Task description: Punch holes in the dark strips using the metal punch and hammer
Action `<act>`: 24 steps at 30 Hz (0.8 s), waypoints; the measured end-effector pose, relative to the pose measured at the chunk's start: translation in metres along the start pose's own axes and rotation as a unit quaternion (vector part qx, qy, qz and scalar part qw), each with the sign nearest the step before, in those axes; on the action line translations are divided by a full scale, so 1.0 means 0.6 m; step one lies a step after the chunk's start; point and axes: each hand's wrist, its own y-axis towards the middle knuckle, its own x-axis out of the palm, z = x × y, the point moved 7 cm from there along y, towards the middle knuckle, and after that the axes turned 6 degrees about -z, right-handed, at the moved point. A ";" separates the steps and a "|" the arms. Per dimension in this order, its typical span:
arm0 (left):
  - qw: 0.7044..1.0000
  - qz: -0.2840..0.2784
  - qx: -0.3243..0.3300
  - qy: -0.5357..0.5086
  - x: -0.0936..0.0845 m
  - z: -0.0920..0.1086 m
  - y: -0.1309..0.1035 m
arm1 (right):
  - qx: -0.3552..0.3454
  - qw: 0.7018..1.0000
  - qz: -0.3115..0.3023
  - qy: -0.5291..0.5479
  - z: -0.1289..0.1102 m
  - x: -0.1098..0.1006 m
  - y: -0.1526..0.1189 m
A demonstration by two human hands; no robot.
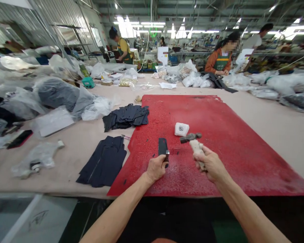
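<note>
My right hand [210,163] is closed around the pale, wrapped handle of a hammer [191,137], its metal head raised above a red mat [205,111]. My left hand [157,168] grips a short, shiny metal punch [167,154], held upright at the near end of a small dark piece [162,145] lying on the mat. The punch's lower tip is partly hidden by my fingers. Just beyond the hammer head sits a white block-like thing [181,129] with a dark round mark.
Dark cut pieces lie in a loose pile [128,116] and a flatter stack [103,162] to the left. Clear plastic bags [63,98] crowd the table's left side. Two co-workers, one in yellow [124,49] and one in orange [219,60], are across the table [268,118].
</note>
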 end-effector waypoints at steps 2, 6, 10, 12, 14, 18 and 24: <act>1.000 -0.004 0.001 0.005 0.000 0.002 0.000 | -0.161 0.982 0.045 -0.090 -0.089 0.000 -0.051; 1.000 0.000 0.005 0.015 -0.004 0.004 0.001 | -0.369 0.869 0.126 -0.306 -0.176 0.029 -0.136; 1.000 -0.003 0.015 0.012 -0.004 0.006 0.002 | -0.360 0.794 -0.066 -0.486 -0.146 0.090 -0.133; 1.000 -0.001 0.016 0.012 -0.004 0.006 0.002 | -0.345 0.781 -0.098 -0.511 -0.153 0.094 -0.137; 1.000 0.002 0.013 0.014 -0.004 0.005 0.002 | -0.383 0.788 -0.027 -0.482 -0.191 0.082 -0.154; 1.000 0.001 0.013 0.017 -0.007 0.008 0.002 | -0.466 0.769 0.153 -0.410 -0.221 0.064 -0.190; 1.000 -0.005 0.003 0.017 -0.007 0.007 0.003 | -0.381 0.768 -0.078 -0.508 -0.180 0.091 -0.150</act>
